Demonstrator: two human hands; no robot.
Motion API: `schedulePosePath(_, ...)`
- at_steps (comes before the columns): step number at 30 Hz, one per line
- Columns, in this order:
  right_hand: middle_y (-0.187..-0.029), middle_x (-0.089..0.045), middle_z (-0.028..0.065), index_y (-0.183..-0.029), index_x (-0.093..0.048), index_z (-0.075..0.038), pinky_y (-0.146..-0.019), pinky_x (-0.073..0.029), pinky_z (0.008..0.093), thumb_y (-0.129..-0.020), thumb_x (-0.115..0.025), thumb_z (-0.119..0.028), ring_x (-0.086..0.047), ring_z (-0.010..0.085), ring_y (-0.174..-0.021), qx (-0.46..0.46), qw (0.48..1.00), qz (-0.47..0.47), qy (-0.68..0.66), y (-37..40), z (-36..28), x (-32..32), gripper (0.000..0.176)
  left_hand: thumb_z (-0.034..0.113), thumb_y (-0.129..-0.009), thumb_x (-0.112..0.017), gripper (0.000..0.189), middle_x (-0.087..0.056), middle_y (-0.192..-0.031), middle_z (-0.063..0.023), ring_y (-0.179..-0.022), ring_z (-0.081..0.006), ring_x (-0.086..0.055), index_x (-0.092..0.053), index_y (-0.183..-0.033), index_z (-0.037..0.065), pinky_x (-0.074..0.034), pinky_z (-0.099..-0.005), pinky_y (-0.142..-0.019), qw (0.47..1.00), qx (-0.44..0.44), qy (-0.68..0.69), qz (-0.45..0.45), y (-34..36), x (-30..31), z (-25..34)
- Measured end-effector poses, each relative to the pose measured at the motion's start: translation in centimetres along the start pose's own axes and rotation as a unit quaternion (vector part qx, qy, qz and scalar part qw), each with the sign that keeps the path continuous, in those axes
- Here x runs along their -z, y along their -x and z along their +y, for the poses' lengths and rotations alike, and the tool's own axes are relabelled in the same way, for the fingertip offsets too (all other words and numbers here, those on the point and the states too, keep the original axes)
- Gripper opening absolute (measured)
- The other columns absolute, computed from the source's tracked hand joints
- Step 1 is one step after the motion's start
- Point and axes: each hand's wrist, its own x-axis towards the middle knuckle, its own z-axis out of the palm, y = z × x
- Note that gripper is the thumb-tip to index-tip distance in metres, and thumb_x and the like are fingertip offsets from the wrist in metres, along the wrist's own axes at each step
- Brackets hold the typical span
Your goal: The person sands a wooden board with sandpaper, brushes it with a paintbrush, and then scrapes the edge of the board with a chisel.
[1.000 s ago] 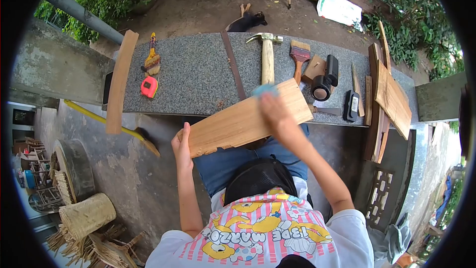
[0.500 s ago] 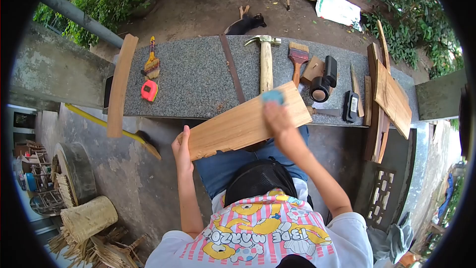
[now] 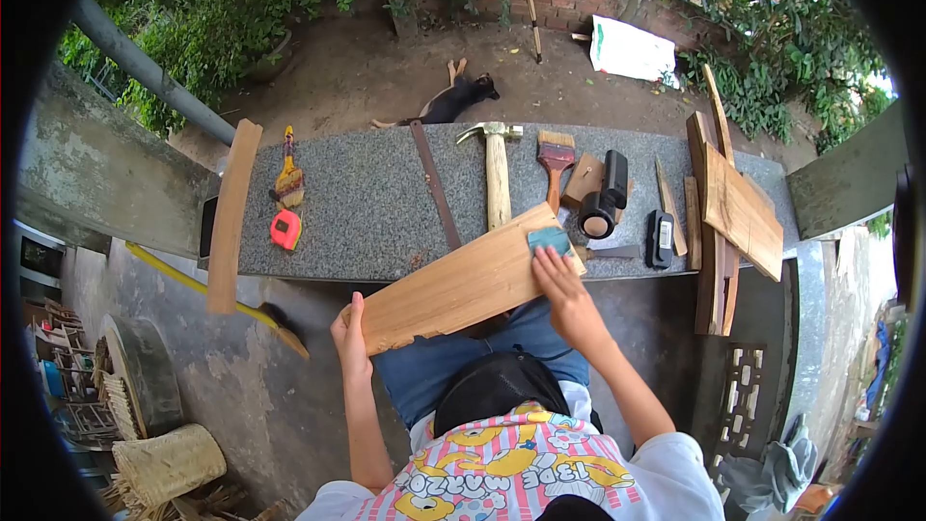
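A long wooden board (image 3: pixel 449 280) slants above my lap, its far end over the edge of the stone bench. My left hand (image 3: pixel 351 336) grips the board's lower left end, thumb on top and the other fingers underneath. Near the right end, my right hand (image 3: pixel 569 297) presses a blue-green piece of sandpaper (image 3: pixel 549 240) against the board's face, the fingertips covering part of it. The board's near edge is rough and chipped. Just beyond it lies a claw hammer (image 3: pixel 497 174), its handle end hidden behind the board.
On the granite bench (image 3: pixel 367 193) lie a tape measure (image 3: pixel 285 230), a small paintbrush (image 3: pixel 289 178), a wide brush (image 3: pixel 556 159), a metal strip (image 3: pixel 436 183) and a black tool (image 3: pixel 603 203). Planks (image 3: pixel 743 217) are stacked at the right; another plank (image 3: pixel 234 222) overhangs at left. A dog (image 3: pixel 463 98) lies beyond.
My right hand has slid the sandpaper toward the board's right end, and it shows sharply now instead of blurred. The whole view has tilted up, so the bench sits lower.
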Motion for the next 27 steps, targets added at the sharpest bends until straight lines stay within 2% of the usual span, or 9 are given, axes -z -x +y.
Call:
schedulePosePath(4, -0.147, -0.041, 0.0189, -0.137, -0.045, 0.006, -0.118, -0.024, 0.0467, -0.069, -0.052, 0.01, -0.034, 0.0322, -0.14, 0.114, 0.987, -0.088, -0.07, 0.1, -3.6, -1.5, 0.068, 0.042, -0.091, -0.066, 0.038, -0.063, -0.087, -0.0007, -0.08, -0.0077, -0.059, -0.065, -0.09, 0.004, -0.046, -0.0251, -0.073, 1.0, 0.01, -0.001, -0.02, -0.6, -0.1, -0.1)
schedulePosePath(6, -0.147, -0.041, 0.0188, -0.137, -0.044, 0.006, -0.118, -0.023, 0.0475, -0.069, -0.053, 0.011, -0.033, 0.0329, -0.141, 0.104, 0.989, -0.073, -0.071, -0.8, -2.9, -1.9, 0.069, 0.04, -0.092, -0.066, 0.036, -0.06, -0.078, 0.0027, -0.071, -0.0045, -0.053, -0.063, -0.079, 0.007, -0.042, -0.0215, -0.066, 1.0, 0.006, 0.009, 0.009, -0.3, -0.9, 0.6)
schedulePosePath(10, -0.146, -0.042, 0.0198, -0.138, -0.043, 0.005, -0.117, -0.024, 0.0479, -0.068, -0.045, 0.016, -0.034, 0.034, -0.14, -0.036, 0.998, 0.041, 0.017, -2.7, 0.3, -2.0, 0.071, 0.04, -0.092, -0.066, 0.036, -0.059, -0.076, 0.0034, -0.068, -0.0043, -0.052, -0.062, -0.078, 0.007, -0.041, -0.0214, -0.064, 0.999, -0.03, 0.01, -0.005, -0.9, -0.6, 0.0)
schedulePosePath(14, -0.146, -0.042, 0.02, -0.137, -0.045, 0.005, -0.117, -0.024, 0.0477, -0.069, -0.049, 0.012, -0.035, 0.0329, -0.14, 0.092, 0.994, -0.046, -0.048, -1.4, -2.8, -2.9, 0.068, 0.039, -0.092, -0.066, 0.036, -0.056, -0.072, 0.0049, -0.068, -0.0035, -0.05, -0.061, -0.075, 0.008, -0.04, -0.0214, -0.064, 1.0, -0.004, 0.012, -0.002, -1.0, -0.7, -0.1)
schedulePosePath(16, -0.146, -0.042, 0.0198, -0.136, -0.044, 0.007, -0.117, -0.025, 0.0478, -0.074, -0.05, 0.007, -0.036, 0.032, -0.139, 0.082, 0.995, -0.054, -0.032, -1.2, -1.9, -2.4, 0.062, 0.039, -0.092, -0.066, 0.037, -0.055, -0.072, 0.0053, -0.067, -0.0033, -0.049, -0.06, -0.074, 0.008, -0.04, -0.0214, -0.064, 1.0, -0.003, 0.01, -0.001, -1.2, -0.2, -0.2)
schedulePosePath(19, -0.144, -0.044, 0.0205, -0.136, -0.046, 0.005, -0.117, -0.024, 0.0481, -0.074, -0.047, 0.01, -0.037, 0.0335, -0.138, -0.046, 0.997, 0.041, 0.04, -2.3, 0.6, -1.0, 0.062, 0.039, -0.092, -0.066, 0.037, -0.055, -0.072, 0.0052, -0.068, -0.0031, -0.049, -0.06, -0.074, 0.008, -0.04, -0.0214, -0.064, 1.0, -0.019, 0.0, -0.014, -0.8, 0.2, -0.6)
schedulePosePath(22, -0.145, -0.043, 0.0198, -0.136, -0.046, 0.005, -0.117, -0.023, 0.0475, -0.076, -0.046, 0.009, -0.036, 0.033, -0.139, -0.001, 0.999, -0.011, 0.048, -1.8, -1.4, -2.8, 0.061, 0.038, -0.092, -0.066, 0.036, -0.055, -0.072, 0.0053, -0.068, -0.0028, -0.049, -0.06, -0.074, 0.008, -0.039, -0.0209, -0.064, 1.0, 0.006, 0.017, -0.006, -0.8, -0.5, -0.6)
schedulePosePath(24, -0.145, -0.044, 0.0185, -0.138, -0.044, 0.005, -0.117, -0.025, 0.0461, -0.075, -0.048, 0.01, -0.036, 0.0323, -0.139, 0.101, 0.993, -0.052, -0.039, -1.1, -4.0, -3.4, 0.064, 0.038, -0.093, -0.065, 0.036, -0.055, -0.072, 0.0054, -0.068, -0.0027, -0.048, -0.06, -0.074, 0.008, -0.039, -0.0208, -0.064, 1.0, 0.016, 0.014, 0.004, -1.0, -0.6, -0.4)
schedulePosePath(27, -0.144, -0.044, 0.0195, -0.137, -0.045, 0.004, -0.116, -0.025, 0.0465, -0.075, -0.048, 0.011, -0.036, 0.0341, -0.139, 0.035, 0.999, -0.007, -0.022, -2.1, -1.8, -2.5, 0.063, 0.038, -0.093, -0.066, 0.035, -0.056, -0.073, 0.0048, -0.068, -0.0033, -0.049, -0.061, -0.076, 0.007, -0.04, -0.0212, -0.065, 1.0, -0.014, 0.002, -0.005, -1.0, -0.1, -0.3)
